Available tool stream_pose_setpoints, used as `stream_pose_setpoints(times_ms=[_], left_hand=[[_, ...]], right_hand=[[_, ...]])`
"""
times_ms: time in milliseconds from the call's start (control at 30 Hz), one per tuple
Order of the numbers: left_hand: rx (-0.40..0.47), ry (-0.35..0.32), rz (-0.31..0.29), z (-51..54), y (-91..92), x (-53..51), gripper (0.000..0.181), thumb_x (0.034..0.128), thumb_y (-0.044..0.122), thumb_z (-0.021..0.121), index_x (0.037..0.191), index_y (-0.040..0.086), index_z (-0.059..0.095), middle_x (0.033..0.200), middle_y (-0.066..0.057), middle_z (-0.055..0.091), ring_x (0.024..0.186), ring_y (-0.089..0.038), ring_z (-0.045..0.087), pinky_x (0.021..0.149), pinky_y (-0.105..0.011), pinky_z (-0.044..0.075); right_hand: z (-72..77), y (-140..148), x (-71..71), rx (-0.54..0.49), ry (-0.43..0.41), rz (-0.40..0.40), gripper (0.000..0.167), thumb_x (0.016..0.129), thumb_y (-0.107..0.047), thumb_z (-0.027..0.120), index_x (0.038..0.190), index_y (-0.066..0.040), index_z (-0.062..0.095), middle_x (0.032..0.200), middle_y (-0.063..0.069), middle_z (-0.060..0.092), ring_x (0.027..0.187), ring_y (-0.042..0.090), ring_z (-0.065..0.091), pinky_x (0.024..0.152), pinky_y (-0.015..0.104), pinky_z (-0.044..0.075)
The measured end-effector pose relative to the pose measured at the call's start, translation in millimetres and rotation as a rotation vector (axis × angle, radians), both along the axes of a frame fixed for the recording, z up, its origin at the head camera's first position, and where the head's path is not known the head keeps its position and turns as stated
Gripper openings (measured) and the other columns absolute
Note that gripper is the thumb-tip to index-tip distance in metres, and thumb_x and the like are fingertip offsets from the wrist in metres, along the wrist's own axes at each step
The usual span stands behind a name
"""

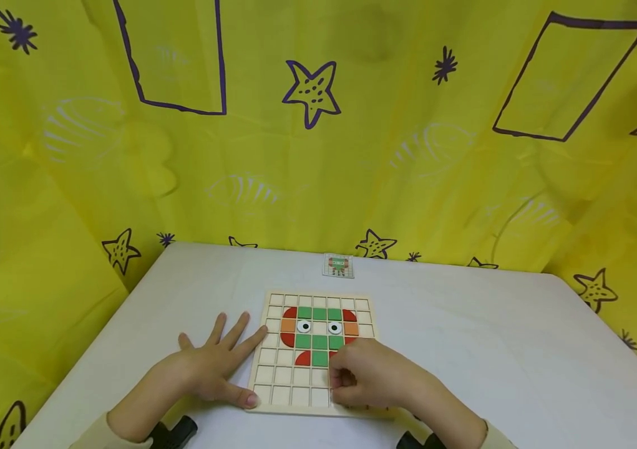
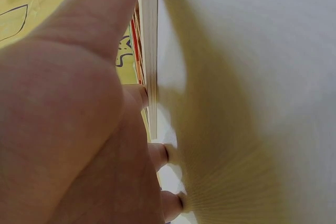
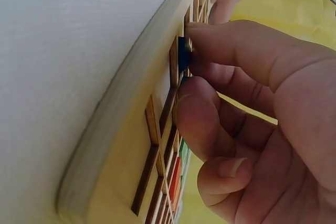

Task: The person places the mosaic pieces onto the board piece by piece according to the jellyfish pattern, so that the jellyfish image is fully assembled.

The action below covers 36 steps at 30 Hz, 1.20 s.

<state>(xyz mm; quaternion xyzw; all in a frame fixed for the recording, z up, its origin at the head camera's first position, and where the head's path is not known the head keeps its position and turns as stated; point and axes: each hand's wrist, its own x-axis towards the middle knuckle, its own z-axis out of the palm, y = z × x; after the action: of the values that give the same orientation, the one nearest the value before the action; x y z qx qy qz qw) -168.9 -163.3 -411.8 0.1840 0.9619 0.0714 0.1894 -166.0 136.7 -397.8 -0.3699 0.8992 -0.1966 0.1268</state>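
A wooden grid board [image 1: 281, 396] lies on the white table with coloured tiles set in its cells. Green tiles [image 1: 320, 358], rounded red tiles [image 1: 303, 358], orange tiles [image 1: 288, 325] and two eye tiles [image 1: 304, 326] form a face-like pattern. My left hand [image 1: 211, 368] rests beside the board with fingers spread, its thumb on the near left corner and index fingertip at the left edge. Over the lower right cells, my right hand [image 1: 377, 374] pinches a small blue tile [image 3: 183, 53] between thumb and fingers, low at the grid. The hand hides the cells under it in the head view.
A small picture card [image 1: 338, 265] with a similar face pattern lies near the table's far edge. Behind the table [image 1: 464, 337] hangs a yellow curtain [image 1: 318, 162] with stars and fish. Dark wrist straps [image 1: 175, 431] show at the bottom.
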Motion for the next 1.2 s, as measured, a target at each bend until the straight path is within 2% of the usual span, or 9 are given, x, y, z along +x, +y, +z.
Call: stream_pose_setpoints(times_ms=[233,500,667,733,800,933,1033,1100,1200], left_hand=[[-0.003,-0.006,0.001,0.4,0.1,0.4,0.113,0.0683,0.078,0.067,0.16,0.034,0.019,0.168,-0.013,0.001,0.149,-0.054,-0.004,0.084,-0.093,0.004],[0.015,0.003,-0.006,2.1,-0.3,2.5,0.111,0.0695,0.078,0.067,0.16,0.032,0.02,0.168,-0.014,0.003,0.148,-0.055,-0.003,0.084,-0.093,0.003],[0.022,0.001,-0.007,2.8,-0.5,3.3,0.112,0.0696,0.077,0.068,0.16,0.032,0.02,0.168,-0.014,0.003,0.148,-0.054,-0.003,0.084,-0.093,0.002],[0.023,0.004,-0.01,3.0,-0.5,3.2,0.112,0.07,0.077,0.068,0.16,0.031,0.02,0.168,-0.014,0.003,0.148,-0.054,-0.003,0.084,-0.093,0.002],[0.022,0.007,-0.012,3.0,-0.3,2.8,0.112,0.0702,0.077,0.067,0.16,0.031,0.02,0.168,-0.015,0.003,0.148,-0.054,-0.002,0.084,-0.093,0.003],[0.012,0.007,-0.012,2.5,0.2,2.3,0.112,0.0702,0.078,0.067,0.16,0.031,0.019,0.168,-0.014,0.003,0.148,-0.054,-0.002,0.084,-0.093,0.004],[0.005,0.004,-0.008,1.7,0.2,1.9,0.112,0.0698,0.078,0.067,0.16,0.032,0.019,0.168,-0.014,0.003,0.149,-0.054,-0.002,0.085,-0.093,0.004],[0.003,0.004,-0.004,1.1,0.0,1.8,0.112,0.0695,0.078,0.067,0.16,0.032,0.019,0.168,-0.014,0.003,0.149,-0.054,-0.002,0.085,-0.093,0.004],[0.003,0.005,-0.003,0.5,-0.2,1.8,0.112,0.0693,0.079,0.067,0.16,0.033,0.019,0.168,-0.013,0.003,0.149,-0.054,-0.002,0.085,-0.093,0.004]], right_hand=[[5.4,8.5,-4.2,0.001,0.005,-0.03,0.022,0.09,-0.032,0.075,0.073,-0.029,0.06,0.064,-0.016,0.05,0.061,0.0,0.046,0.057,0.019,0.038],[18.9,42.2,-26.3,-0.084,0.018,-0.143,0.015,0.092,-0.023,0.073,0.082,-0.028,0.064,0.067,-0.013,0.055,0.063,0.006,0.05,0.057,0.022,0.042],[21.4,61.4,-35.7,-0.077,0.057,-0.192,0.012,0.092,-0.019,0.072,0.085,-0.025,0.065,0.071,-0.012,0.057,0.065,0.008,0.052,0.057,0.023,0.044],[22.0,67.7,-37.3,-0.048,0.03,-0.222,0.012,0.09,-0.019,0.074,0.086,-0.023,0.064,0.072,-0.01,0.057,0.066,0.01,0.052,0.058,0.024,0.044],[22.5,73.0,-37.6,0.004,-0.032,-0.27,0.017,0.085,-0.022,0.08,0.088,-0.022,0.063,0.073,-0.007,0.057,0.068,0.012,0.052,0.058,0.026,0.043],[22.5,77.9,-32.2,0.169,-0.241,-0.38,0.039,0.07,-0.029,0.091,0.091,-0.022,0.059,0.076,0.0,0.058,0.07,0.017,0.055,0.061,0.031,0.042],[21.0,75.5,-27.7,0.298,-0.341,-0.411,0.055,0.059,-0.033,0.097,0.096,-0.026,0.056,0.08,0.002,0.056,0.077,0.019,0.055,0.065,0.035,0.04],[20.0,72.3,-26.2,0.363,-0.352,-0.404,0.063,0.055,-0.034,0.099,0.098,-0.028,0.053,0.082,0.003,0.054,0.081,0.02,0.053,0.068,0.037,0.04],[18.4,68.0,-25.3,0.417,-0.317,-0.396,0.069,0.052,-0.033,0.099,0.1,-0.03,0.05,0.085,0.002,0.053,0.086,0.02,0.05,0.072,0.04,0.039]])
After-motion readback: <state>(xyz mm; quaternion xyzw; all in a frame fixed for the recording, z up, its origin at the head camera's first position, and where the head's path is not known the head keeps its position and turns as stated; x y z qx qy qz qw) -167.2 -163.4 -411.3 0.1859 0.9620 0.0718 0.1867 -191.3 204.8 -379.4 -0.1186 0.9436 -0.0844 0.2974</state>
